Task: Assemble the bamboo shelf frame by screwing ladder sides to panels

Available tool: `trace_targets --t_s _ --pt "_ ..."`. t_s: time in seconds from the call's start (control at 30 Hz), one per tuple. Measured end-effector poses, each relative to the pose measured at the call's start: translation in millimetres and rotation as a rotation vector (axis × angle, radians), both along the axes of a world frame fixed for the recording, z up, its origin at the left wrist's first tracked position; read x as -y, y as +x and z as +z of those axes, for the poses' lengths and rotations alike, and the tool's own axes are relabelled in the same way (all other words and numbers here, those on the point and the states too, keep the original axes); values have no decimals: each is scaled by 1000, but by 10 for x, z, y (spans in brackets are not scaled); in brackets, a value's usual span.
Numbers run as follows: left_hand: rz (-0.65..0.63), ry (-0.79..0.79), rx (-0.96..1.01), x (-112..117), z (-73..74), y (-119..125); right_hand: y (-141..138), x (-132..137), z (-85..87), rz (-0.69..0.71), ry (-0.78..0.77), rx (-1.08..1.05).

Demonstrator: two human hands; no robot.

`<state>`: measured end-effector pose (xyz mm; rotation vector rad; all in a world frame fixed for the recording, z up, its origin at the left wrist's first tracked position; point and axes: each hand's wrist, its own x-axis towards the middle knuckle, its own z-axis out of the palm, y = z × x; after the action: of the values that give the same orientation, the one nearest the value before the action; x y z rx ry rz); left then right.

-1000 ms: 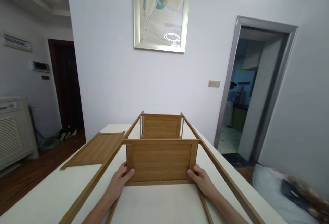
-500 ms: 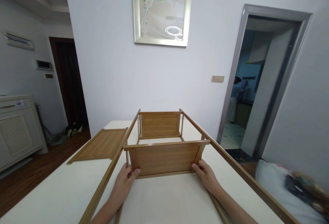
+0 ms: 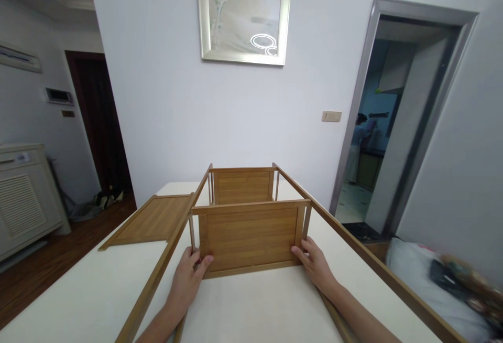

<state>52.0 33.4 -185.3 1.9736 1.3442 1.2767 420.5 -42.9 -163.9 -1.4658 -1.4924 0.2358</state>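
Observation:
A bamboo-coloured shelf panel (image 3: 249,235) stands nearly upright between the two long side rails of a wooden rack frame (image 3: 353,251) lying on the white table (image 3: 78,296). My left hand (image 3: 188,277) grips the panel's lower left corner. My right hand (image 3: 316,264) holds its lower right corner. A second panel (image 3: 242,185) is fixed upright at the far end of the frame.
A loose wooden panel (image 3: 151,220) lies flat on the table to the left of the frame. A white bag (image 3: 424,285) with dark items sits at the right. A person stands in the room beyond the doorway (image 3: 363,138). A framed picture (image 3: 243,12) hangs on the wall ahead.
The panel was upright, tipped back half a second ago, and now stands more upright again. Both hands stayed on its lower corners.

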Motion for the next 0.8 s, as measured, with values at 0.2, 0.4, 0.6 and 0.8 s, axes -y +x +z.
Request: trace_targets --t_s 0.2,0.4,0.6,0.8 --pt "5 5 -35 -22 -13 -10 -22 14 29 -74 53 57" --pt "5 7 -69 -47 -23 -15 -32 38 55 -97 36 34" --pt "37 35 -95 -32 -22 1 -43 31 34 -119 18 -241" --pt "46 77 -132 -11 -55 -14 13 -11 -17 69 -64 -407"
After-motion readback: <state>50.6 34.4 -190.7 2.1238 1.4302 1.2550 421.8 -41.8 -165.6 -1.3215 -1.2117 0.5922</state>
